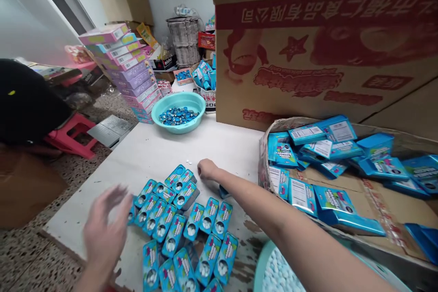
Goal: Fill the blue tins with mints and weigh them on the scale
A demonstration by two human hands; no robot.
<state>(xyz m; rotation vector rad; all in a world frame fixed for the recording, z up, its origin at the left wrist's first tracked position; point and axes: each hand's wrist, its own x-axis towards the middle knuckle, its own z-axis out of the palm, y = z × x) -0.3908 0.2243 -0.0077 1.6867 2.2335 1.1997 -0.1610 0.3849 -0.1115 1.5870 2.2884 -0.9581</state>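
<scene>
L. hand (106,226): blurred, fingers and thumb apart in a loose curve, at L. edge of the grouped blue candy boxes (174,232). Nearest box partly behind the fingertips; contact can't be confirmed.

R. hand (207,169): fingers curled together, tips hidden; can't tell whether clamped on anything. Pos.: just R. of the rear boxes of the group, low over the table (232,143). A few loose white candies (189,162) lie on the table just beyond, slightly L. of same hand. One dark blue item (224,191) partly hidden under R. forearm; ID n/c.

Boxes: approx. rows, tightly set, between the hands and nearer the wearer; round openings up, white contents visible in most.

Surroundings: turquoise basin (179,128) w/ blue and silver caps (178,116) at far end of table, well beyond both hands. Second basin (260,260), partly under R. forearm, holds white candies (278,271). To R., open carton (264,159) w/ blue printed packs (303,196); behind it, lg. cardboard box (308,100), red print inverted. Far L. of capped basin: stacked pink/purple boxes (133,70).
</scene>
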